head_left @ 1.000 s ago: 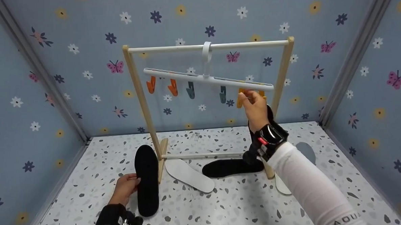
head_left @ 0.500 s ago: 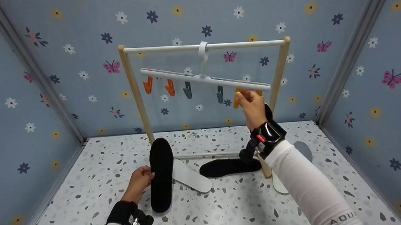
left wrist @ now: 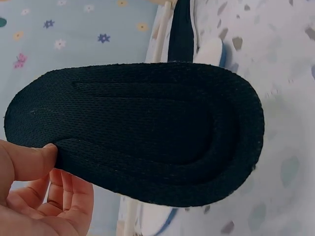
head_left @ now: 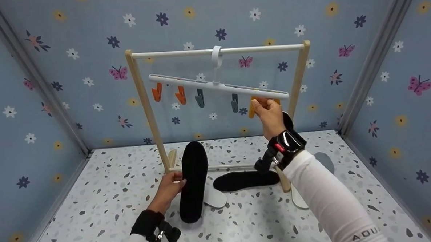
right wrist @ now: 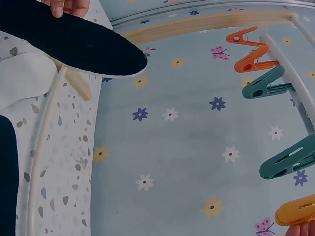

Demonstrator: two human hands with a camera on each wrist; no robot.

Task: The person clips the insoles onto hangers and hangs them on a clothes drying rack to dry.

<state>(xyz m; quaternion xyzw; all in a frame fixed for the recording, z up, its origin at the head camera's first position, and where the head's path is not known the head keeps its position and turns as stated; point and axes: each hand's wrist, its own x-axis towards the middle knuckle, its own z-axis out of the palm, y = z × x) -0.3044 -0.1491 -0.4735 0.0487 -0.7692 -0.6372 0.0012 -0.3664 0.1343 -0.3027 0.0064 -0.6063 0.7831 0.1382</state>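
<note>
Standing on the counter (head_left: 95, 199), wooden rack (head_left: 147, 109) carries white clip hanger (head_left: 214, 85). Right hand (head_left: 270, 115) pinches yellow clip (head_left: 251, 110) at its low right end. Black insole (head_left: 193, 180), long axis upright, gripped mid-edge by left hand (head_left: 167, 190), lies below-left of that clip.

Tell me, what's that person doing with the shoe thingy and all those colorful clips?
A person is holding a black insole up off the speckled floor with their left hand. Their right hand pinches a yellow clip on the white clip hanger, which hangs from a small wooden rack. Orange and teal clips hang empty beside it. Another black insole and a white insole lie on the floor under the rack.
</note>
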